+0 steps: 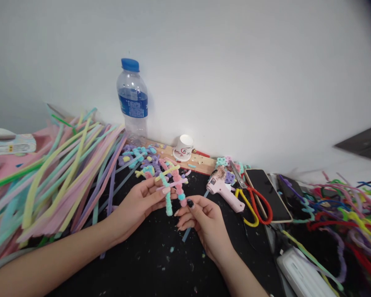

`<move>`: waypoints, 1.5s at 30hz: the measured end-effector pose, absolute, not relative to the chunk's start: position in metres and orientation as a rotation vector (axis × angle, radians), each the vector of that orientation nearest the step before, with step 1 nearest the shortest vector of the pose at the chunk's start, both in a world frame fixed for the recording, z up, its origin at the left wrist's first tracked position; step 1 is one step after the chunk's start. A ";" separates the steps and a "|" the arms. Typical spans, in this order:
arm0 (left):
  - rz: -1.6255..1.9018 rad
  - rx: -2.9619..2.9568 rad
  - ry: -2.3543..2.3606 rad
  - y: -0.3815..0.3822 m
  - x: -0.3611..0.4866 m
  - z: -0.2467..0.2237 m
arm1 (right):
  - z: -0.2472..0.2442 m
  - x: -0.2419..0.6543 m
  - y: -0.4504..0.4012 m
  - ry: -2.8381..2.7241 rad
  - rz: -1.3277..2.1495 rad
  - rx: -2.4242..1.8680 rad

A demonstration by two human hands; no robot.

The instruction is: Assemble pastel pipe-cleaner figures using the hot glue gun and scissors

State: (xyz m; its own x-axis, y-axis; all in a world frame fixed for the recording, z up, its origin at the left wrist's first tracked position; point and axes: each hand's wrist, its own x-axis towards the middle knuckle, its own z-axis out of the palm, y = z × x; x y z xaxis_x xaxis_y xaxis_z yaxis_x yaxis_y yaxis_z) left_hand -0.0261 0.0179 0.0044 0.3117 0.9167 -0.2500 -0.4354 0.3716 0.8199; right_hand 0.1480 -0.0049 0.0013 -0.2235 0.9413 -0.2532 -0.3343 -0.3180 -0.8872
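Note:
Between my hands is a figure of coiled pipe cleaners [178,187], with pink, mint green, yellow and lilac parts. My left hand [146,198] is closed on its left side, thumb and fingers pinching near the mint green coil [168,202]. My right hand [205,218] pinches the lower end of the pink coil [183,201], with thumb and forefinger together. Just right of the figure lies a pink glue gun [224,194], and a glue stick [188,234] is on the black table by my right fingers.
Loose pastel pipe cleaners [71,177] spread on the left. A plastic bottle [132,99] and a paper cup [183,147] stand at the wall. Right are scissors [259,206], a phone [270,194], a white device [303,272] and tangled bright pipe cleaners [349,210]. Small coiled pieces [142,159] lie behind.

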 end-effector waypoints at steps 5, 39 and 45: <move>1.008 0.719 0.813 0.018 -0.026 0.004 | 0.003 0.149 -0.005 -0.872 1.740 -1.019; 0.994 0.756 0.831 0.018 -0.027 0.005 | 0.000 0.147 -0.005 -0.925 1.699 -1.047; 0.996 0.770 0.858 0.019 -0.028 0.004 | -0.001 0.148 -0.005 -0.916 1.700 -1.034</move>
